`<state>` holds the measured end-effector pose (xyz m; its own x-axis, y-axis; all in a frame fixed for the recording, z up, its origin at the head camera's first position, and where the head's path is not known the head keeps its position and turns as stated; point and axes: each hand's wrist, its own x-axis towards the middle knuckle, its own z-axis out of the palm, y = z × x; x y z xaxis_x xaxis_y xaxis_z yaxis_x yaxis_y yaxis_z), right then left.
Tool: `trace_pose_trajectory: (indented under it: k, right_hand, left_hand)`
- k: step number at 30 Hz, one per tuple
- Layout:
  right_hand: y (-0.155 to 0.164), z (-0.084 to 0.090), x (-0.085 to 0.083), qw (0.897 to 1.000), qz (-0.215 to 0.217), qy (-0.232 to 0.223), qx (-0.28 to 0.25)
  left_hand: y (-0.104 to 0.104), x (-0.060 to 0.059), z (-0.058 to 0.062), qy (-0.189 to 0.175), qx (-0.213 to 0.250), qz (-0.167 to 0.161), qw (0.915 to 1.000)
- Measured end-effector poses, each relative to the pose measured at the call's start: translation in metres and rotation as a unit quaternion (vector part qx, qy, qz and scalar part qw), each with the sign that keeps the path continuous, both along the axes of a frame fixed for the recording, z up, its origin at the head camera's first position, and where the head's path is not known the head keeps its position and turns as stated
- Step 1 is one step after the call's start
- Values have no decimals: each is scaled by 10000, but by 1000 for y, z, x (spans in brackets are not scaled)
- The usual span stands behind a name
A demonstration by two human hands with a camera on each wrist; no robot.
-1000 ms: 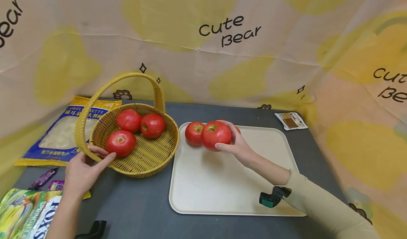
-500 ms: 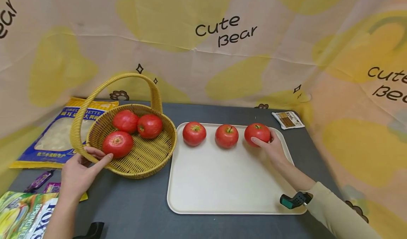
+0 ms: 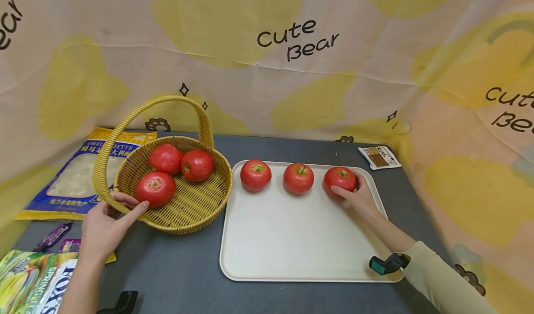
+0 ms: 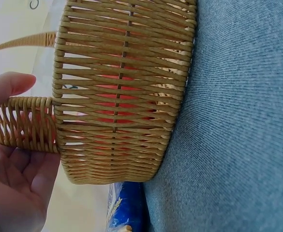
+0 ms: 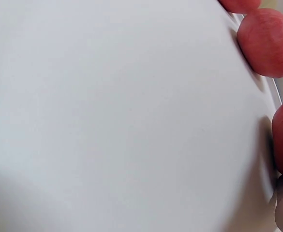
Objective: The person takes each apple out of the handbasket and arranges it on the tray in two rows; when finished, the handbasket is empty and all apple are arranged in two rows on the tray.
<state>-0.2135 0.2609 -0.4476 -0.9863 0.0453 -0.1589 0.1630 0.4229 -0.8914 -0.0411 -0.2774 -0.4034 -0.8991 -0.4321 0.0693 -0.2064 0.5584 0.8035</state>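
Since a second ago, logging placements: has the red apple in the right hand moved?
Yes. The red apple went rightward from beside the cream tray's left apple to its right end.

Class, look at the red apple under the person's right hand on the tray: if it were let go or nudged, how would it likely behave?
The apple is round and sits on the smooth, flat tray, so a nudge would probably roll it. The tray's raised rim might stop it. Its skin looks glossy, so it may slip from a light hold; the right hand holds it from the side.

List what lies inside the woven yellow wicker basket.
Three red apples sit inside the woven yellow wicker basket. The basket floor beneath them is hidden by the fruit.
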Motion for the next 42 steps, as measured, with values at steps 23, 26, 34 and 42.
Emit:
trace_pose_trajectory:
  k: [23, 26, 34, 42]
  right_hand:
    - [-17, 29, 6, 9783, -148, 2065, -129]
    - [-35, 46, 4, 9733, 246, 2264, -289]
    - [-114, 69, -4, 9600, 1827, 1946, -850]
    - [-204, 67, -7, 9294, 3044, 1815, -1028]
  left_hand:
    - [0, 0, 1, -1, -104, -32, 9999]
    - [0, 0, 1, 22, -127, -23, 9999]
    - [1, 1, 2, 122, -125, -54, 9998]
    - [1, 1, 1, 184, -97, -52, 9998]
